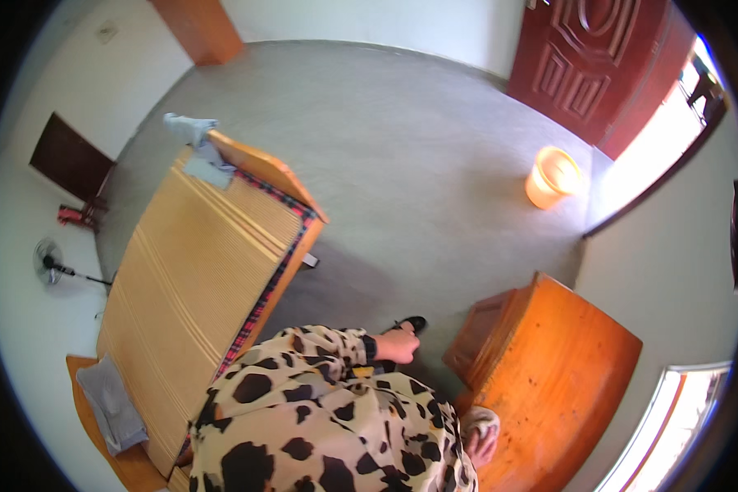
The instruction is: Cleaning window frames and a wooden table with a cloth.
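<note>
My right hand (482, 448) is on a crumpled light-coloured cloth (485, 419) at the near left edge of an orange wooden desk (566, 381). The fingers are curled over the cloth, and my sleeve hides part of the wrist. In front of my body, my left hand (398, 344) hangs above the floor with its fingers curled in; no object shows in it. A black shoe (414, 323) is just beyond that hand. The spotted garment (320, 424) I wear fills the lower middle of the view.
To the left stands a wooden bed (190, 258) with a striped mat, blue cloth (206, 166) at its footboard and a grey pillow (112, 403). An orange bucket (544, 187) stands near the open dark red door (584, 61). A fan (50, 261) is beyond the bed.
</note>
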`<action>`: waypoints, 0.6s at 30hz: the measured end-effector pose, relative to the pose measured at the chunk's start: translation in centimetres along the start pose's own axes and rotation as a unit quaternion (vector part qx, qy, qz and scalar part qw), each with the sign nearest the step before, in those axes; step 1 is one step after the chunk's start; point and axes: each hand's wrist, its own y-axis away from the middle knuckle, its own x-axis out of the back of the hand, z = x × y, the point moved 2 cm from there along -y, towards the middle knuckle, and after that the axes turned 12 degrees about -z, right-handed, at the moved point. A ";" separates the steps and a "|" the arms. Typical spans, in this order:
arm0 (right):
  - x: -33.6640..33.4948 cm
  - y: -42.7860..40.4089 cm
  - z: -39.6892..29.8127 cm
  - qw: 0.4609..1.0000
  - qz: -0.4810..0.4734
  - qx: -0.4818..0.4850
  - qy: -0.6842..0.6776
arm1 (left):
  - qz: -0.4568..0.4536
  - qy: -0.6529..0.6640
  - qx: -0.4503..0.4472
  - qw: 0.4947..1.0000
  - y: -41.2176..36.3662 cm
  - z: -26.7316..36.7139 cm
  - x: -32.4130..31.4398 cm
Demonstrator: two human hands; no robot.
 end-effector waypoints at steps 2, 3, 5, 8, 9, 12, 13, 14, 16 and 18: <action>-0.1 2.4 -1.5 0.978 -0.124 -0.129 -0.107 | -0.023 0.048 -0.001 0.999 -0.7 0.3 1.1; 1.9 -0.1 -2.1 0.958 -0.181 -0.159 -0.156 | 0.021 0.043 -0.029 0.998 0.5 0.5 1.9; 1.9 -5.8 -1.4 0.963 -0.183 -0.089 -0.176 | 0.039 0.065 0.014 0.997 2.0 0.7 3.2; 0.6 -17.0 1.2 0.971 -0.147 -0.051 -0.184 | 0.036 0.049 0.027 0.998 1.8 0.1 4.2; 0.1 -20.7 2.4 0.969 -0.128 -0.077 -0.197 | 0.040 0.034 0.018 0.998 1.0 -0.1 4.5; -1.5 -28.3 6.0 0.969 -0.107 -0.101 -0.198 | 0.032 0.016 0.013 0.999 -0.3 1.8 6.8; -1.7 -29.8 6.8 0.963 -0.110 -0.131 -0.209 | -0.007 -0.016 0.017 1.000 -0.9 2.3 7.4; -2.0 -31.4 7.7 0.956 -0.112 -0.162 -0.219 | -0.046 -0.048 0.021 0.998 -1.5 2.8 8.2; -3.2 -29.5 6.3 0.972 -0.080 -0.128 -0.182 | -0.024 -0.024 -0.021 0.999 -0.9 3.8 9.6; -2.2 -26.7 3.5 0.972 -0.101 -0.092 -0.190 | -0.016 -0.002 -0.006 1.000 -2.2 1.3 9.2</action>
